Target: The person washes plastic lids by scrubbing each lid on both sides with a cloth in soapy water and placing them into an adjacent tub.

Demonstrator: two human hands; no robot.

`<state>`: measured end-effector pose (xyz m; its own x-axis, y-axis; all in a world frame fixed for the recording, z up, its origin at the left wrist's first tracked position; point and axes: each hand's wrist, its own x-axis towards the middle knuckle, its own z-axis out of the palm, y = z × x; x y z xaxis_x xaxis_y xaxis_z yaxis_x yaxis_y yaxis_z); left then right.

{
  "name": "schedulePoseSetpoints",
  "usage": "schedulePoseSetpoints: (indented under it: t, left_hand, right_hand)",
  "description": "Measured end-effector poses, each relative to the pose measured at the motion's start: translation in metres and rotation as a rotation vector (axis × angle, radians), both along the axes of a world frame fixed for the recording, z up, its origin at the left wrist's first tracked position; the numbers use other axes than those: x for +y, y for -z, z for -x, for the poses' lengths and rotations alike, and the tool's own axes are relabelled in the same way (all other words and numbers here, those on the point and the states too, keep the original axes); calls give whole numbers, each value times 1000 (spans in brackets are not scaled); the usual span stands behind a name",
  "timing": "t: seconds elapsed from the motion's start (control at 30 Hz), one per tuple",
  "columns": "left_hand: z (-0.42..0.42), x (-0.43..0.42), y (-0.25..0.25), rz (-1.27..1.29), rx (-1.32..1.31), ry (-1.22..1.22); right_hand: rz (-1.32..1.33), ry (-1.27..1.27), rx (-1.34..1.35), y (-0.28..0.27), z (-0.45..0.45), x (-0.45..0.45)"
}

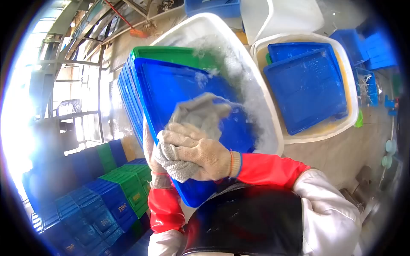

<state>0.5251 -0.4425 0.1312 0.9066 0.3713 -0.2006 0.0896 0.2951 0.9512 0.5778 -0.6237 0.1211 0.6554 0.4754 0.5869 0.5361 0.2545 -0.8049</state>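
A blue plastic tray leans in a large white tub, its near corner close to my apron. My right hand, in a cream knit glove, presses a bunched grey cloth against the tray's near left edge; part of the cloth is blurred over the tray's face. My left hand, also gloved, grips that same edge from the outer side, its fingers partly hidden behind the tray and cloth. A green tray and several more blue ones stand stacked behind.
Foamy water lies inside the tub. To the right, a second white tub holds blue trays. Blue and green crates are stacked at lower left. A red broom lies near the metal frames at the back.
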Motion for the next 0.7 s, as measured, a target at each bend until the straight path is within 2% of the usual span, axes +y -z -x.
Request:
schedulePoseSetpoints:
  t: [0.03,0.1,0.13,0.17,0.23,0.3,0.37,0.47,0.5,0.53,0.57,0.6,0.63,0.7]
  left_hand:
    - [-3,4,-7,-41,140,-118]
    - [-13,-6,-34,5,172,-32]
    - [-16,-7,-35,106,212,-43]
    - [-11,-2,-27,-160,204,-22]
    - [-24,2,-32,-297,271,83]
    - [-47,14,-30,-222,261,85]
    - [-73,23,-14,-372,289,45]
    - [-87,15,-15,-505,235,119]
    - [-85,9,-19,-448,269,142]
    - [-78,9,-17,-536,242,161]
    - [-69,10,-14,-626,209,181]
    - [-53,5,-16,-838,138,154]
    - [-33,1,-22,-829,115,164]
    - [9,-9,-44,-301,224,-23]
  right_hand:
    - [1,24,-42,17,-4,10]
    - [283,228,-9,89,-10,24]
    - [338,173,219,119,-22,18]
    - [396,118,442,151,-30,6]
    - [627,385,704,237,-9,-22]
    - [746,321,745,321,31,-45]
    - [862,245,776,319,51,-51]
    - [662,145,619,197,68,-25]
    - [514,151,476,169,67,-12]
    - [599,69,292,153,62,3]
    - [512,65,181,126,53,16]
    - [427,63,68,99,43,28]
    - [177,128,40,62,33,35]
    - [234,132,-116,32,-3,51]
